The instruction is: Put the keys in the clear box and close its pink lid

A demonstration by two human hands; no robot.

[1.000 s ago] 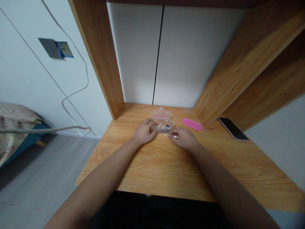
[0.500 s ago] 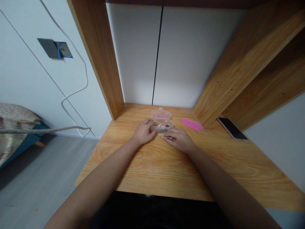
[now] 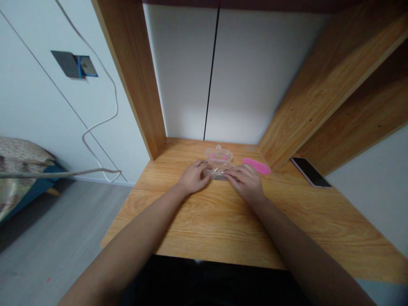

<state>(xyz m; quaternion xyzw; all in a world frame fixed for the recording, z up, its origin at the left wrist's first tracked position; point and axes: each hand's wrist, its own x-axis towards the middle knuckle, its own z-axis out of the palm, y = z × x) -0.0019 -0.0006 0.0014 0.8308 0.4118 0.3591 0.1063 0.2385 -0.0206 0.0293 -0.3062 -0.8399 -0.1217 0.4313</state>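
A small clear plastic case [image 3: 219, 176] lies open on the wooden desk, its oval lid [image 3: 219, 153] folded back behind it with pink bits on it. Inside are small shiny metal pieces [image 3: 216, 170], too small to name. My left hand [image 3: 193, 177] grips the left end of the case between thumb and fingers. Over the case's right side, my right hand [image 3: 246, 180] is closed in a pinch on a thin metal piece, mostly hidden by the fingers.
A pink oval plate [image 3: 257, 166] lies just beyond my right hand. Farther right, a phone [image 3: 310, 172] rests by the wooden panel. Wooden uprights [image 3: 134, 80] and a white back wall bound the desk [image 3: 204, 221]. A white cable [image 3: 116, 102] hangs at the left.
My right hand has moved up and slightly right, bringing the thin metal piece from in front of the case to over its right side. The case has shifted slightly right.
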